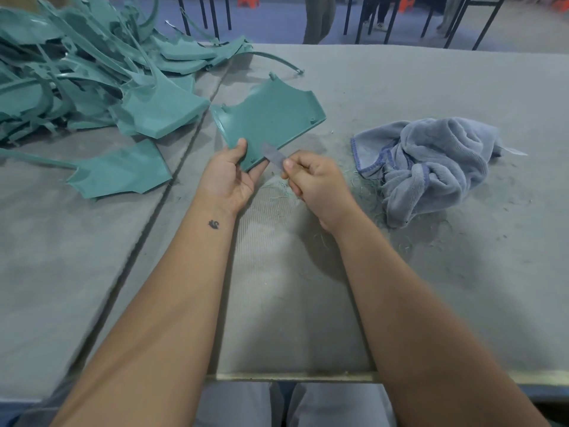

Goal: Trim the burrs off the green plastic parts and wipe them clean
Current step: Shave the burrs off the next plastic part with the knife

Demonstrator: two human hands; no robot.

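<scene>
At frame centre, the left hand [229, 174] grips the flat green plastic part [271, 118] while the right hand [314, 183] pinches a thin grey blade [274, 157], which may slip and gouge it.

Two bare forearms, no sleeves, watch or rings in view. A small black tattoo [213, 224], shaped like a swan, marks the inner wrist below the left hand [229, 177]. The right hand [318, 192] carries no markings. Light grey trousers [246, 405] cover both knees at the frame's bottom edge.
</scene>
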